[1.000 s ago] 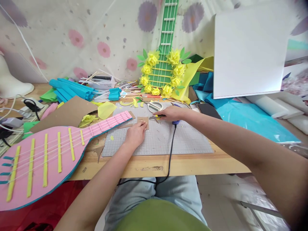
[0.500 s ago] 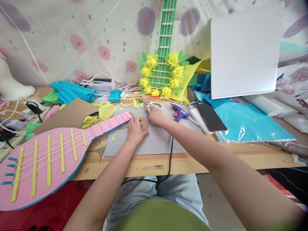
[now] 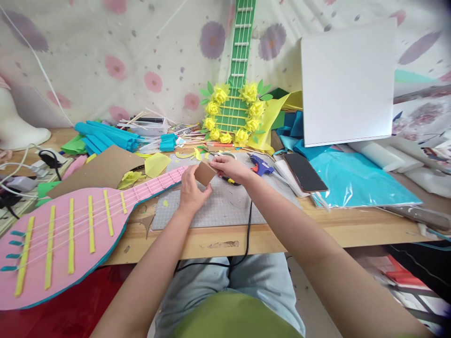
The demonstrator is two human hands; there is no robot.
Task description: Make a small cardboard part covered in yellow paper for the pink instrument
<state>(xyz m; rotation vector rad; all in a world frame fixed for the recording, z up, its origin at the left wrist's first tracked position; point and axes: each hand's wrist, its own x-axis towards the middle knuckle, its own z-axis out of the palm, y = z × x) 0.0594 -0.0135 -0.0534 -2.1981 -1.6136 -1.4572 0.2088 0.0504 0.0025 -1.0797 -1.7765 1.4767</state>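
Presently handling step, judged: left hand (image 3: 192, 195) grips cardboard piece (image 3: 205, 174) at 9 o'clock, right hand (image 3: 232, 170) pinches near 1 o'clock; next move likely needs even pressure.

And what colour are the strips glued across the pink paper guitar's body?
Yellow strips cross the pink paper guitar, as the head view shows.

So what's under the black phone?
A white item shows along the left edge of the black phone. Whatever lies under the phone's middle is covered, so can't tell.
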